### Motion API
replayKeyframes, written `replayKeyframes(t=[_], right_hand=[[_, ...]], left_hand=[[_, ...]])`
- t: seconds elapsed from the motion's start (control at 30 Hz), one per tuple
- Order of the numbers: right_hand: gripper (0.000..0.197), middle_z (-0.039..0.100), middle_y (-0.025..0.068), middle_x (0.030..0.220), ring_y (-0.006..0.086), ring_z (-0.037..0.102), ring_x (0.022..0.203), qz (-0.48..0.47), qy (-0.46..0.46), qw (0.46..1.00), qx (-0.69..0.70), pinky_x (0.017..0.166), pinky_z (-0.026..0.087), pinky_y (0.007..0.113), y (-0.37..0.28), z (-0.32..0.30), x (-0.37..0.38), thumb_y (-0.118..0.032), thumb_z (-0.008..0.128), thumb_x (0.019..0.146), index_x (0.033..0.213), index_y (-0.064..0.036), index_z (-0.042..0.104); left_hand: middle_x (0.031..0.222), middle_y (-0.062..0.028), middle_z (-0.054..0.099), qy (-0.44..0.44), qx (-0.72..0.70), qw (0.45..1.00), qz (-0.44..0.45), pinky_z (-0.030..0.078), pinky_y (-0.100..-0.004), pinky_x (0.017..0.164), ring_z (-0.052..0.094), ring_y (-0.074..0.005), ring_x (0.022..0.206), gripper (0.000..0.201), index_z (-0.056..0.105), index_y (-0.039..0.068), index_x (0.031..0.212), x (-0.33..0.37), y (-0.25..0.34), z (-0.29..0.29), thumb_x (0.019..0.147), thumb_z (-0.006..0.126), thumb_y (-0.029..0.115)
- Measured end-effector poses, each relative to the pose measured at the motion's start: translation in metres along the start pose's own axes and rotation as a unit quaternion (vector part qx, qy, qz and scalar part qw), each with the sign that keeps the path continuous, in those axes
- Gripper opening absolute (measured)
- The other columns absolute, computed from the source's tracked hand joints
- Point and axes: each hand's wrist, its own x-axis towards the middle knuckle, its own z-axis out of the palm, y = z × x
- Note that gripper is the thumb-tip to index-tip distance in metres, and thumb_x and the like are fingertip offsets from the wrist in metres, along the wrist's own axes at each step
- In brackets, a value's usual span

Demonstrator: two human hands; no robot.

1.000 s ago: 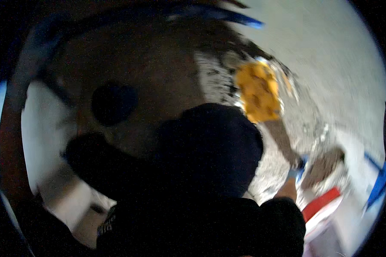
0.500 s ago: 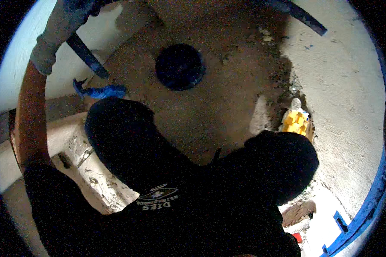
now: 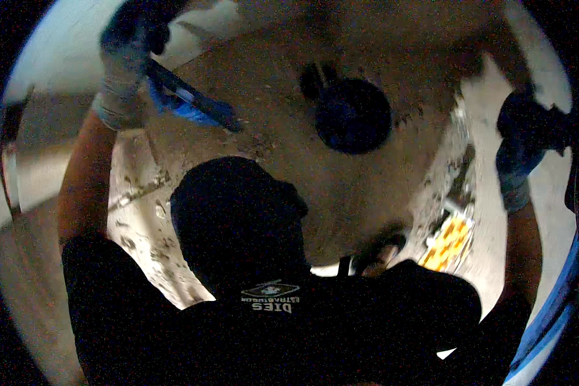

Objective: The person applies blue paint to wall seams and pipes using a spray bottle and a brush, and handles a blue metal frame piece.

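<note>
My left hand [image 3: 132, 38], in a dark glove with a grey cuff, is raised at the upper left near the pale wall. Its fingers look curled around a long, dark, straight bar [image 3: 196, 100] that slants down to the right from it; the far end of the grip is lost in shadow. Behind the bar lies a crumpled blue thing [image 3: 202, 114], perhaps a bag or cloth. My right hand [image 3: 524, 135], also gloved, is at the right in front of the pale wall. Darkness and blur hide its fingers and whatever they may hold.
A dark round bucket [image 3: 354, 116] stands on the brown floor [image 3: 283, 132], with a small dark object [image 3: 312, 81] beside it. A yellow-and-white item [image 3: 449, 243] lies by the right wall, near rubble. A blue edge [image 3: 547, 328] runs along the lower right.
My view has shifted, so the bucket sits farther right. My right hand has come into view. The bar's end now reaches past the blue thing, and the dark bar at the upper right is gone from sight.
</note>
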Motion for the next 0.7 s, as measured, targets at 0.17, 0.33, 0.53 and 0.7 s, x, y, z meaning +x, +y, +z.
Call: replayKeyframes(t=[0.17,0.33,0.53,0.7], right_hand=[[0.032,0.052,0.0114,0.126,0.0263,0.051,0.112,0.296,-0.076,0.863,0.402,0.100,0.039,0.039,0.095,0.048,0.024,-0.017,0.055,0.089,0.119,-0.0055,0.054],[0.028,0.055,0.0123,0.117,0.0257,0.049,0.116,0.388,-0.363,0.847,-0.003,0.101,0.038,0.039,0.077,0.149,-0.010,-0.029,0.046,0.094,0.103,-0.0051,0.058],[0.035,0.049,0.0145,0.127,0.0290,0.046,0.120,0.395,-0.377,0.821,0.164,0.100,0.039,0.043,0.098,0.226,-0.059,-0.027,0.043,0.095,0.124,-0.0071,0.046],[0.039,0.051,0.0144,0.127,0.0294,0.050,0.118,0.195,-0.579,0.780,-0.138,0.093,0.045,0.040,0.117,0.274,-0.098,-0.023,0.045,0.094,0.132,-0.0111,0.042]], left_hand=[[0.071,-0.0044,0.058,0.190,-0.007,0.970,-0.149,0.043,-0.0239,0.046,0.053,-0.0100,0.054,0.018,0.055,0.003,0.103,-0.095,0.030,-0.007,0.093,0.052,0.017],[0.064,-0.0025,0.052,0.395,-0.100,0.867,-0.287,0.043,-0.0250,0.044,0.050,-0.0108,0.050,0.018,0.053,0.006,0.099,-0.199,0.072,0.008,0.095,0.049,0.023],[0.071,-0.0023,0.052,0.525,-0.189,0.730,-0.396,0.046,-0.0287,0.049,0.053,-0.0139,0.057,0.011,0.046,0.010,0.094,-0.283,0.107,0.062,0.094,0.048,0.021],[0.073,-0.0048,0.056,0.543,-0.231,0.627,-0.508,0.046,-0.0278,0.048,0.054,-0.0156,0.056,0.015,0.046,0.010,0.093,-0.358,0.113,0.110,0.094,0.049,0.024]])
